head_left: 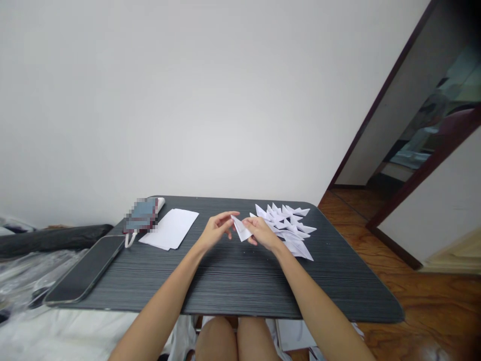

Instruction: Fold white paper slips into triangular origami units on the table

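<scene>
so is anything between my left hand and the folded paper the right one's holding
Nothing visible. The left hand is right beside the folded paper pinched in the right hand, above the table; whether they touch is unclear.

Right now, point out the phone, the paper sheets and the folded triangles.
phone (88, 271): head view, screen middle.
paper sheets (171, 228): head view, top sheet's centre.
folded triangles (293, 223): head view, heap's middle.
</scene>
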`<state>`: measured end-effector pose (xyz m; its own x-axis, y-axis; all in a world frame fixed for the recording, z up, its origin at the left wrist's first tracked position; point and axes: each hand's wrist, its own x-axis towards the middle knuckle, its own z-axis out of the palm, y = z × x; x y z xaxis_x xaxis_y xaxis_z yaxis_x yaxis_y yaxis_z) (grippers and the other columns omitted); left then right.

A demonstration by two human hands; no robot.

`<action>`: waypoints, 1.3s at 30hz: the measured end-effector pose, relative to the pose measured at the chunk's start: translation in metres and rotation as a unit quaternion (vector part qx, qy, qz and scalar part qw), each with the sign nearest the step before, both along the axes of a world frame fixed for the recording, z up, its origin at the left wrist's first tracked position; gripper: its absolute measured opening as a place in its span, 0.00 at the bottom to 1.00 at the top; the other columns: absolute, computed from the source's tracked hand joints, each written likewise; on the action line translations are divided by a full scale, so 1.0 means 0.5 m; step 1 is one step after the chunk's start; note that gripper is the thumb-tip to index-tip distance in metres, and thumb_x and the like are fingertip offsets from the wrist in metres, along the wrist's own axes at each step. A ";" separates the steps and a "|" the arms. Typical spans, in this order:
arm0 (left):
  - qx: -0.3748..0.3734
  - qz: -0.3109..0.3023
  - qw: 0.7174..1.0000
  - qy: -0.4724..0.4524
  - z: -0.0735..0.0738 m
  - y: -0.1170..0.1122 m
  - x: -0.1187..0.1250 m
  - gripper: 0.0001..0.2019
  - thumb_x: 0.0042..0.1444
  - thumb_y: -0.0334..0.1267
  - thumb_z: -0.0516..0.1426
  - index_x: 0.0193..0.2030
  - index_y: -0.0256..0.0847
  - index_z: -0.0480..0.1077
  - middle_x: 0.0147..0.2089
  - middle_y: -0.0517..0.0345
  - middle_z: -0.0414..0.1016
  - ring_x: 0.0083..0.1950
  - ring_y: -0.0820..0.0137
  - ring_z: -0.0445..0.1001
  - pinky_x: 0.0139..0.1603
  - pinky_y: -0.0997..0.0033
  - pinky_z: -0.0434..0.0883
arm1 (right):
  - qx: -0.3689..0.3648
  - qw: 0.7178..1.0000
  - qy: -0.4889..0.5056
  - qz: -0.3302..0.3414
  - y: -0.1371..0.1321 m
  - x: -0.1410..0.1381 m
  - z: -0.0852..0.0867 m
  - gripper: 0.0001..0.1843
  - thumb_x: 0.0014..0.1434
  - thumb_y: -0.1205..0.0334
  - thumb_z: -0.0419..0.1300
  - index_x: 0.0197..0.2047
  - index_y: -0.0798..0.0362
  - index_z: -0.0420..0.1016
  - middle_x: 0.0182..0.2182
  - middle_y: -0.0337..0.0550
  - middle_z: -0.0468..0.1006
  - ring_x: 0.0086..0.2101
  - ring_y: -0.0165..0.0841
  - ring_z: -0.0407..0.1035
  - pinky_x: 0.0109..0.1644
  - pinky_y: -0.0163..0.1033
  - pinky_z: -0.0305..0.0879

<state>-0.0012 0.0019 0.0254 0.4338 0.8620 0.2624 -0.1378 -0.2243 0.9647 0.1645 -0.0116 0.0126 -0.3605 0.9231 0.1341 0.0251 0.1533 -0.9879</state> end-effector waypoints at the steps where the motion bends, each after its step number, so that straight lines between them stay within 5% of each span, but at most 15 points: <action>1: 0.002 0.011 1.000 -0.002 -0.003 0.001 0.001 0.19 0.46 0.43 0.56 0.43 0.33 0.67 0.34 0.53 0.71 0.25 0.76 0.67 0.25 0.76 0.67 | -0.001 1.000 0.015 -0.003 0.001 -0.004 -0.002 0.17 0.53 0.50 0.49 0.28 0.57 0.63 0.12 0.31 0.60 0.10 0.19 0.50 0.11 0.27 0.42; 5: 0.002 0.053 0.998 -0.021 -0.015 0.006 0.004 0.15 0.45 0.40 0.57 0.38 0.32 0.70 0.35 0.52 0.72 0.30 0.72 0.70 0.33 0.72 0.69 | 0.030 0.998 0.038 -0.030 0.001 -0.019 -0.006 0.14 0.51 0.52 0.52 0.37 0.53 0.60 0.21 0.33 0.65 0.15 0.21 0.56 0.15 0.27 0.51; 10: -0.002 0.078 0.996 -0.030 -0.022 0.011 0.005 0.13 0.42 0.39 0.58 0.34 0.33 0.71 0.33 0.52 0.74 0.33 0.69 0.71 0.35 0.71 0.68 | 0.071 0.996 0.012 -0.045 -0.001 -0.025 -0.010 0.11 0.51 0.54 0.52 0.34 0.52 0.60 0.33 0.38 0.65 0.20 0.20 0.57 0.18 0.26 0.53; 21: 0.002 0.102 0.993 -0.052 -0.022 0.007 0.012 0.12 0.41 0.40 0.59 0.30 0.33 0.70 0.29 0.56 0.72 0.27 0.72 0.70 0.31 0.71 0.69 | 0.113 0.981 0.050 -0.152 -0.010 -0.055 -0.004 0.13 0.48 0.53 0.55 0.32 0.53 0.62 0.31 0.40 0.64 0.27 0.27 0.64 0.30 0.33 0.62; 33: 0.012 0.127 0.991 -0.029 -0.024 0.009 0.010 0.11 0.41 0.41 0.59 0.28 0.34 0.68 0.26 0.59 0.70 0.26 0.73 0.69 0.32 0.72 0.68 | 0.035 0.988 0.085 -0.120 -0.008 -0.065 -0.016 0.16 0.47 0.49 0.55 0.33 0.53 0.61 0.27 0.38 0.68 0.23 0.27 0.65 0.23 0.32 0.60; 39: 0.010 0.147 0.989 0.008 -0.039 0.018 0.012 0.12 0.42 0.44 0.57 0.25 0.35 0.65 0.22 0.61 0.68 0.23 0.76 0.66 0.26 0.77 0.63 | 0.019 0.989 0.069 -0.130 0.002 -0.063 -0.031 0.15 0.46 0.51 0.56 0.29 0.54 0.62 0.27 0.38 0.69 0.26 0.28 0.65 0.28 0.33 0.61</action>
